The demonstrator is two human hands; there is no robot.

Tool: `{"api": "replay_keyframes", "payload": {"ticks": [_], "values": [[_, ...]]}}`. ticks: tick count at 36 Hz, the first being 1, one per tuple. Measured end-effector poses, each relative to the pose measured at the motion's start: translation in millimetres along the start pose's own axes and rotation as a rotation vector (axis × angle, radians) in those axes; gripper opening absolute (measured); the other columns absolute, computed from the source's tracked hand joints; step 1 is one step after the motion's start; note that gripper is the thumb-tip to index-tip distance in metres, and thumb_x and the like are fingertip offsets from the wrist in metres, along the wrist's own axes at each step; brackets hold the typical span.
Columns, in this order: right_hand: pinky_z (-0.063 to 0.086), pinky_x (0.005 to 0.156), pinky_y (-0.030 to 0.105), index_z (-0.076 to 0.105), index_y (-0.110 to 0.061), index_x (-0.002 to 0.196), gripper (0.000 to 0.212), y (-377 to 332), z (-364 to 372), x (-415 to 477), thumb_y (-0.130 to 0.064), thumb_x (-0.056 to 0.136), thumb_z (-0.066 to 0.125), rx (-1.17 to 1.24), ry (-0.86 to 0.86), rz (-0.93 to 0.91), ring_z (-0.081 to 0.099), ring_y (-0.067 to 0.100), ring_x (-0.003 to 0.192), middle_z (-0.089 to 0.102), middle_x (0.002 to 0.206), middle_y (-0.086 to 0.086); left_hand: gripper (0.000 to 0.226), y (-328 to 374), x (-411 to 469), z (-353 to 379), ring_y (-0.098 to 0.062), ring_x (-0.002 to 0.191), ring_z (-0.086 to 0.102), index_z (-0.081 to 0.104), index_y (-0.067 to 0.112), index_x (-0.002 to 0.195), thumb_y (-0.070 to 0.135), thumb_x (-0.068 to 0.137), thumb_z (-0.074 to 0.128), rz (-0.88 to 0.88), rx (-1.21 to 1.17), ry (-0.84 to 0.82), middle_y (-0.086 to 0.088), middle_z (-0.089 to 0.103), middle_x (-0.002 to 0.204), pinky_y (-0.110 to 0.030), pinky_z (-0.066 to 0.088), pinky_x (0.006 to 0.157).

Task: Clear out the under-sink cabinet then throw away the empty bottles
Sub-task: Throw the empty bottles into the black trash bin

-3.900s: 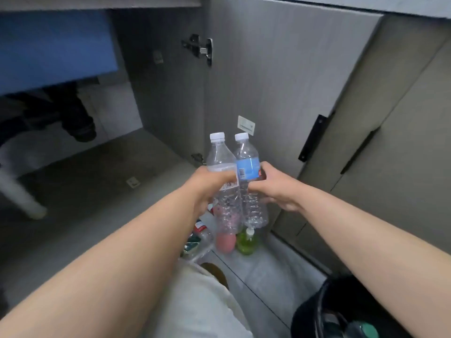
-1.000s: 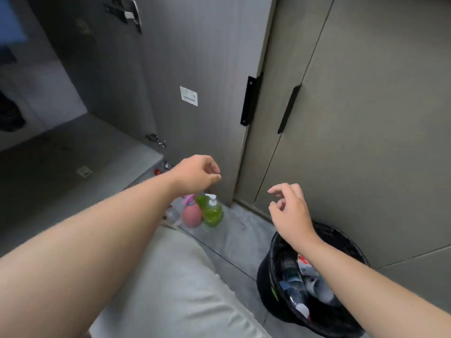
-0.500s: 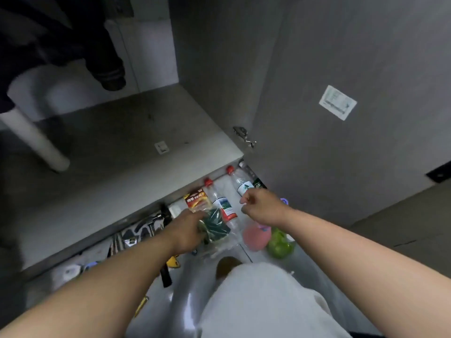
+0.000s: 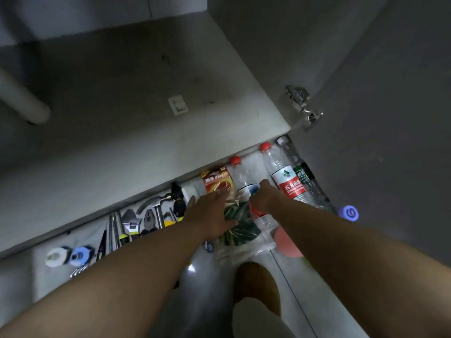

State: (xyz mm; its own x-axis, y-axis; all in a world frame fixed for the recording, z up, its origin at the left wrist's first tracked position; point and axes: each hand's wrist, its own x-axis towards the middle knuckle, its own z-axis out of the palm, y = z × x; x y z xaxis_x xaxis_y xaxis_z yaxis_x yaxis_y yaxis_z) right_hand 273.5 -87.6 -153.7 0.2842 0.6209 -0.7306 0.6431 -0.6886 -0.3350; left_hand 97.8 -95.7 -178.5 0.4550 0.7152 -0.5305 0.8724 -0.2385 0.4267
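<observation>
The red-capped bottle (image 4: 240,176) lies cap toward the frame top, directly under our right hand (image 4: 262,198), which curls over it. Our left hand (image 4: 212,215) lies spread just left.

A hammer (image 4: 159,213), pliers (image 4: 148,220) and two rolls (image 4: 54,256) are laid in a row; a pipe (image 4: 22,101) is seen behind.

home kitchen: open under-sink cabinet (image 4: 127,98)

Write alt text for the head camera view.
Bare hands reach to clutter on the floor before an open cabinet: the left hand spreads over a clear bag, the right hand grips a red-capped bottle. Hand tools lie left.
</observation>
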Motion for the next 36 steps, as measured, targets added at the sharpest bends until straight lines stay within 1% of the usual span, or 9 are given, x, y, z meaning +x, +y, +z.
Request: {"api": "replay_keyframes", "payload": {"ticks": [4,8,12,16,20,25,31,34,36], "values": [[0.053,0.094,0.037,0.031,-0.006,0.145,0.068,5,11,10,-0.019,0.091,0.071,0.031,-0.040,0.014,0.059,0.030,0.115,0.057,0.130,0.015,0.083,-11,-2,12,-0.028,0.132,0.053,0.032,0.037,0.150,0.069,0.081,0.065,0.037,-0.081,-0.037,-0.001,0.053,0.148,-0.049,0.038,0.112],[0.051,0.078,0.029,0.032,-0.005,0.146,0.072,11,17,16,-0.022,0.089,0.074,0.003,-0.025,0.018,0.059,0.025,0.103,0.058,0.127,0.014,0.084,-11,2,7,-0.027,0.130,0.048,0.033,0.036,0.147,0.075,0.079,0.060,-0.032,-0.193,0.063,-0.002,0.046,0.147,-0.048,0.043,0.107],[0.051,0.100,0.040,0.031,-0.003,0.148,0.083,17,16,19,-0.034,0.086,0.076,-0.087,0.028,0.053,0.054,0.031,0.122,0.051,0.137,0.019,0.056,-4,19,-7,-0.026,0.124,0.052,0.049,0.029,0.134,0.060,0.090,0.059,-0.134,-0.418,0.208,-0.003,0.048,0.137,-0.047,0.048,0.101],[0.054,0.094,0.034,0.039,-0.004,0.145,0.075,23,15,21,-0.036,0.087,0.074,-0.051,0.032,0.097,0.060,0.030,0.114,0.050,0.138,0.020,0.074,3,41,-15,-0.036,0.135,0.046,0.030,0.011,0.152,0.042,0.095,0.065,-0.328,-0.511,0.146,-0.018,0.040,0.149,-0.047,0.045,0.110],[0.054,0.091,0.034,0.046,-0.004,0.140,0.066,27,15,25,-0.038,0.090,0.071,0.008,-0.023,0.106,0.062,0.031,0.112,0.054,0.134,0.020,0.087,11,58,-16,-0.037,0.137,0.046,0.021,0.008,0.155,0.033,0.091,0.074,-0.468,-0.624,0.123,-0.019,0.044,0.150,-0.047,0.043,0.112],[0.043,0.054,0.021,0.055,-0.005,0.129,0.049,24,17,28,-0.028,0.089,0.072,0.154,-0.062,0.086,0.060,0.015,0.077,0.061,0.091,0.005,0.080,15,67,-15,-0.035,0.126,0.056,0.034,0.010,0.146,0.019,0.082,0.082,-0.552,-0.812,0.216,-0.015,0.058,0.137,-0.043,0.048,0.107],[0.039,0.052,0.021,0.056,-0.012,0.123,0.039,25,15,30,-0.026,0.090,0.071,0.309,-0.077,0.096,0.057,0.011,0.075,0.061,0.090,0.000,0.063,19,72,-13,-0.030,0.110,0.065,0.051,0.010,0.135,0.017,0.081,0.082,-0.567,-0.910,0.174,-0.013,0.066,0.121,-0.040,0.057,0.093],[0.041,0.047,0.020,0.056,-0.011,0.127,0.045,30,9,27,-0.024,0.088,0.074,0.386,-0.123,0.114,0.061,0.011,0.075,0.066,0.099,0.004,0.045,19,72,-14,-0.024,0.088,0.069,0.058,0.007,0.118,0.019,0.082,0.082,-0.570,-0.962,0.157,-0.012,0.069,0.102,-0.028,0.055,0.062],[0.042,0.037,0.014,0.053,-0.010,0.130,0.051,32,5,25,-0.020,0.086,0.076,0.442,-0.141,0.134,0.061,0.011,0.072,0.065,0.100,0.006,0.035,20,70,-15,-0.021,0.076,0.070,0.060,0.005,0.108,0.013,0.081,0.082,-0.574,-1.029,0.148,-0.012,0.070,0.091,-0.024,0.052,0.052]]}}
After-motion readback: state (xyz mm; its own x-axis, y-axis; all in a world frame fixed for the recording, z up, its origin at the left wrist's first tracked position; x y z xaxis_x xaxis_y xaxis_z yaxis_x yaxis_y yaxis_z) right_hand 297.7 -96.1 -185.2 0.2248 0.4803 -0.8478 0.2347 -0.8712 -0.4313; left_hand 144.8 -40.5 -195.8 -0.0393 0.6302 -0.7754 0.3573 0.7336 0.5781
